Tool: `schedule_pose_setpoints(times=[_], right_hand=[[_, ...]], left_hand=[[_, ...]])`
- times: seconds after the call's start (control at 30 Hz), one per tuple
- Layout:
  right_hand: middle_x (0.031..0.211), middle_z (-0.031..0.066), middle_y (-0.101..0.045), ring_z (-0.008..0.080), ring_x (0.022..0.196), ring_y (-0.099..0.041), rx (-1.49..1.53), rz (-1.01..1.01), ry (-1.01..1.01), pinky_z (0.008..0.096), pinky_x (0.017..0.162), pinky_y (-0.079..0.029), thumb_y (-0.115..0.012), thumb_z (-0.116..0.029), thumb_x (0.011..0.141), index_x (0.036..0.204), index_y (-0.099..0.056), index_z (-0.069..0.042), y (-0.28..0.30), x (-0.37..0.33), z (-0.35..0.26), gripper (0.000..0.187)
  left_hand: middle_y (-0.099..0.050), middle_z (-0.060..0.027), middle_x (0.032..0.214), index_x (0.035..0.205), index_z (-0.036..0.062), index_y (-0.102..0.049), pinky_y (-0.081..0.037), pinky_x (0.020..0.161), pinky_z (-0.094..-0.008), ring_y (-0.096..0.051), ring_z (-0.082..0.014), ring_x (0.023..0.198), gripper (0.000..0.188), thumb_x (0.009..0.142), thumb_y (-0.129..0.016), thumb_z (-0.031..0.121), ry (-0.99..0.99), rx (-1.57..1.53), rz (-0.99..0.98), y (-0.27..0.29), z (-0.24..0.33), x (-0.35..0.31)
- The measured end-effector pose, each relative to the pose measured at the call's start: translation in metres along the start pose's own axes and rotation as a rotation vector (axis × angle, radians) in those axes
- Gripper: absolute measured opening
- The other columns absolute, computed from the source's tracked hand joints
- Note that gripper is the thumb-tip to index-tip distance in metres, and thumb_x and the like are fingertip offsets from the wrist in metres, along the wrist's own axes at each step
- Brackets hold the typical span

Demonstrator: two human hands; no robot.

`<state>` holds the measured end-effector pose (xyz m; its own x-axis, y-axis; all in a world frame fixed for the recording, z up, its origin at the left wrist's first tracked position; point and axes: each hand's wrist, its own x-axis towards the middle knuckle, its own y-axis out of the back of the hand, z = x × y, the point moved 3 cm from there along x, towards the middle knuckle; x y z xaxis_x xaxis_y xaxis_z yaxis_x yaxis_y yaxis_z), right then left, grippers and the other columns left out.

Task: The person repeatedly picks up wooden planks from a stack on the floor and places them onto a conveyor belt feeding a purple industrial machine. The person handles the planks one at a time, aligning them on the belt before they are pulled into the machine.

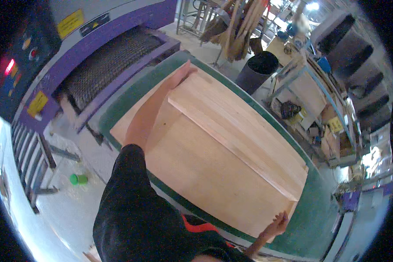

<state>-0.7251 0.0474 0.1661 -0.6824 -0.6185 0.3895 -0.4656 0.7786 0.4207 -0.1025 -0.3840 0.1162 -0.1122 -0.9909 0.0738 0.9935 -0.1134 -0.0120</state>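
Observation:
A wide, pale wooden panel [205,168] lies flat before me, and a narrower wooden board [236,126] rests on its far part. My left arm reaches across the panel to the far left. There my left hand [184,75] is closed at the left end of the narrower board, its thumb on the board's side and its fingers partly hidden. At the near right corner of the wide panel is my right hand [279,224], fingers curled in close to the panel's right edge. What is between those fingers, if anything, cannot be made out.
The wood lies on a green surface [312,225]. Beyond its left end stands a purple-framed machine with a dark mesh conveyor [113,61]. A dark bin [258,70] and hanging brooms [236,32] are behind. A green container [78,179] is on the left floor; a cluttered rack [308,94] stands right.

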Motion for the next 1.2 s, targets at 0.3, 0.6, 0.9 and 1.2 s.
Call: schedule_pose_setpoints(times=[0.3, 0.6, 0.9, 1.2], right_hand=[[0.078, 0.0074, -0.055, 0.0147, 0.07, -0.051, 0.485, -0.938, -0.082, 0.0286, 0.064, -0.044, -0.052, -0.018, 0.091, 0.104, -0.058, 0.005, -0.123, -0.114, -0.118, 0.027], [0.079, 0.0055, -0.058, 0.013, 0.069, -0.054, 0.686, -2.283, -0.216, 0.0261, 0.062, -0.044, -0.053, -0.024, 0.092, 0.108, -0.056, 0.002, 0.028, -0.388, -0.129, 0.031], [0.086, 0.0051, -0.063, 0.0109, 0.069, -0.059, -0.57, -3.146, 0.372, 0.0243, 0.057, -0.046, -0.062, -0.031, 0.087, 0.108, -0.059, -0.004, 0.205, -0.57, 0.169, 0.035], [0.121, 0.0184, -0.054, 0.026, 0.109, -0.053, -1.317, -2.688, -0.391, 0.0354, 0.091, -0.042, -0.052, -0.055, 0.085, 0.128, -0.042, -0.003, 0.296, -0.64, 0.488, 0.068]], left_hand=[[-0.066, -0.006, 0.09, 0.104, 0.0015, -0.061, -0.049, 0.075, -0.0291, -0.062, -0.0149, 0.082, 0.032, 0.088, -0.061, 0.029, -0.305, 0.118, 0.978, -0.037, 0.057, -0.368], [-0.059, -0.003, 0.07, 0.088, 0.0016, -0.064, -0.044, 0.06, -0.0245, -0.053, -0.0084, 0.065, 0.025, 0.081, -0.065, 0.026, 0.641, -0.088, 2.378, -0.46, -0.032, -0.902], [-0.057, -0.0025, 0.07, 0.096, -0.0001, -0.06, -0.046, 0.05, -0.0236, -0.05, -0.0074, 0.054, 0.021, 0.087, -0.061, 0.019, 0.524, -0.551, 2.846, -0.731, -0.078, -1.031], [-0.056, -0.0027, 0.073, 0.097, -0.0009, -0.06, -0.045, 0.055, -0.0242, -0.051, -0.008, 0.06, 0.021, 0.089, -0.057, 0.018, 1.08, -1.048, 2.682, -0.942, -0.164, -1.11]])
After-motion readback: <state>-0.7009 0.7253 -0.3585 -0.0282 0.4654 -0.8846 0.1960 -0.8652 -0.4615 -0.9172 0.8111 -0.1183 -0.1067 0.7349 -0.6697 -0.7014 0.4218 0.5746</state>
